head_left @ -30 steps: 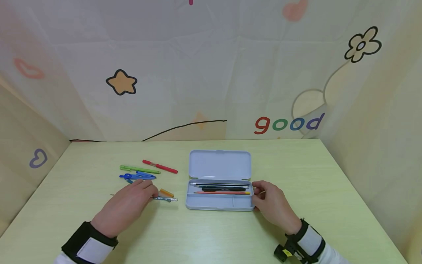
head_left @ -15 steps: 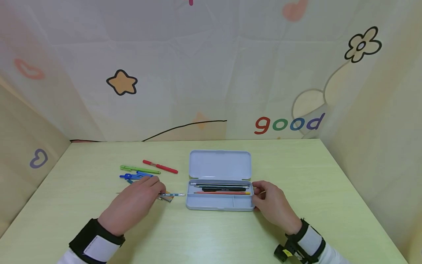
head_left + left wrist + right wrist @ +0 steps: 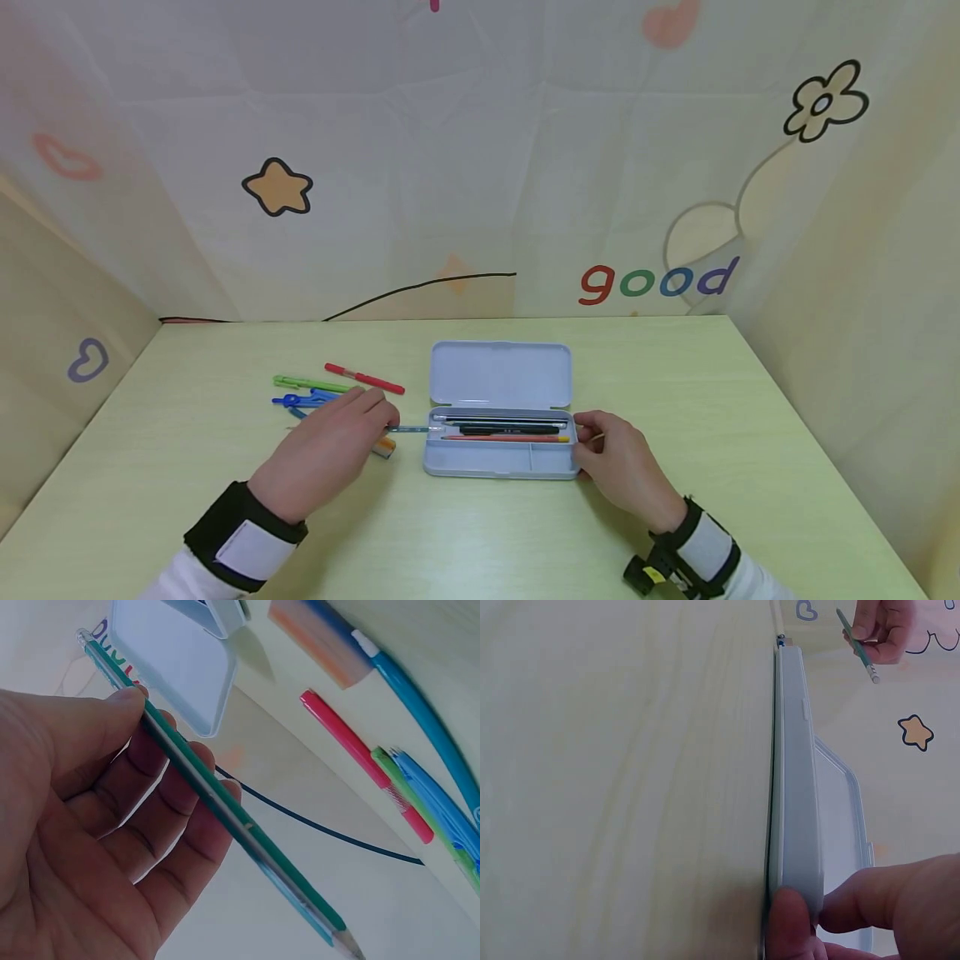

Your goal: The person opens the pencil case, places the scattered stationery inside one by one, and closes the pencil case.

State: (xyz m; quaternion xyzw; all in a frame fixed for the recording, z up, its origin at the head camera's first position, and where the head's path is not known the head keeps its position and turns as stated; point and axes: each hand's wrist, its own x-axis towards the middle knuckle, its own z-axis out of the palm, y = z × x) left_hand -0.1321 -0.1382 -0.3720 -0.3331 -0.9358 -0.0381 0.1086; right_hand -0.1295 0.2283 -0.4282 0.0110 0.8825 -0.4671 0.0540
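A green-and-silver striped pencil is pinched between the thumb and fingers of my left hand; its sharpened tip points away from the case. In the head view the pencil's eraser end overlaps the left edge of an open, pale blue pencil case. Several pencils and a black pen lie in the case's back compartment. At the case's right end, my right hand grips the side wall between thumb and fingers. An orange-sleeved eraser lies on the table below the left hand, partly hidden by it.
Left of the case lie a red pen, a green pen and a blue drawing compass. A teal pen shows in the left wrist view. The case lid stands open at the back. A printed curtain hangs behind the table.
My left hand has lifted the pencil from beside the eraser and carried it right and farther back, up to the case. The right hand has stayed on the case.
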